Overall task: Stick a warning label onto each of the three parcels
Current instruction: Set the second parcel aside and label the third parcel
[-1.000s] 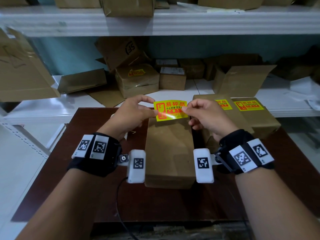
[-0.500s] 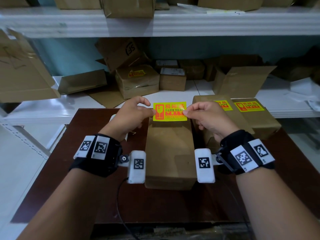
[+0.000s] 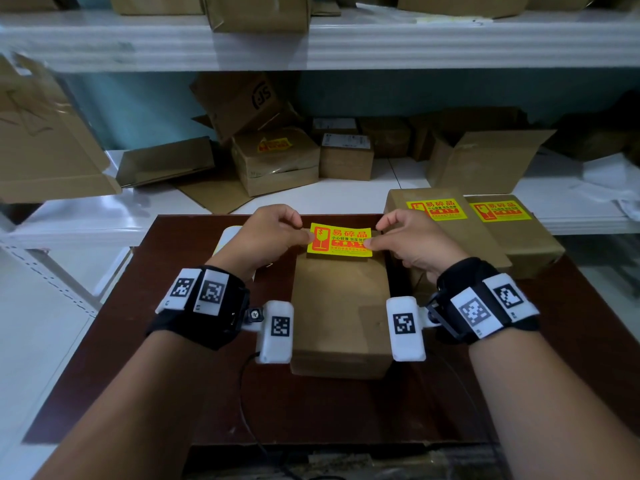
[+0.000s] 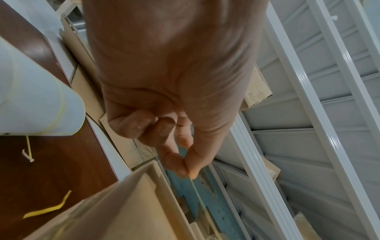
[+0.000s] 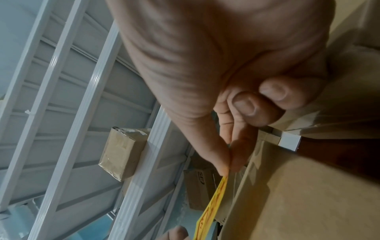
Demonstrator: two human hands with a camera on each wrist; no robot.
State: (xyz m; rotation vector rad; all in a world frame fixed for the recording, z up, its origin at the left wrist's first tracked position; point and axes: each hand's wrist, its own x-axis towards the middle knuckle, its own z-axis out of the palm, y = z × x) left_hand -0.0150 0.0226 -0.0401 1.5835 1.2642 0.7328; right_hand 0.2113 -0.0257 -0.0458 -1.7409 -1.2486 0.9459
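The yellow label (image 3: 340,243) hangs over the far end of the middle parcel (image 3: 341,308) on the bench (image 3: 194,393), pinched at each end by the left hand (image 3: 266,237) and right hand (image 3: 414,242). Whether it touches the parcel is unclear. Two labelled parcels (image 3: 485,233) lie to the right, one partly hidden.

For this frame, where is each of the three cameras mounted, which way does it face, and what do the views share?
Head: on the head, facing forward and down at the table; both forearms, left hand and right hand show.
Left wrist: looks along the left hand toward the shelving; palm and fingers show.
Right wrist: looks along the right hand; palm and fingers show.
Shared: all three see the yellow warning label, pinched at both ends.
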